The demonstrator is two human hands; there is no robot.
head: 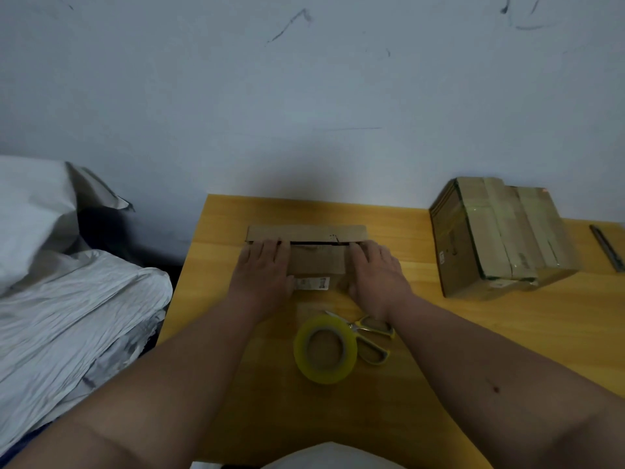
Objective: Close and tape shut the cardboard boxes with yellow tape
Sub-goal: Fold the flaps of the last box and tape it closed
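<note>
both hands flat on the small cardboard box (317,262) at 12 o'clock on the wooden table (507,333). left hand (262,269) presses the left side of the near flap, fingers straight, gripping nothing; right hand (375,270) does the same on the right. far flap (306,233) isn't down yet, w/ a dark gap between it and the near one. yellow tape roll (325,348) lies just below the box at 6 o'clock, scissors (368,335) touching its right side. bigger taped box (500,236) sits at 2 o'clock, well apart. risk imo: if i lift a hand to grab the tape, the flaps spring back up & the seam opens, so the tape goes on crooked. box looks light, could slide twd the wall if i push too hard.
</note>
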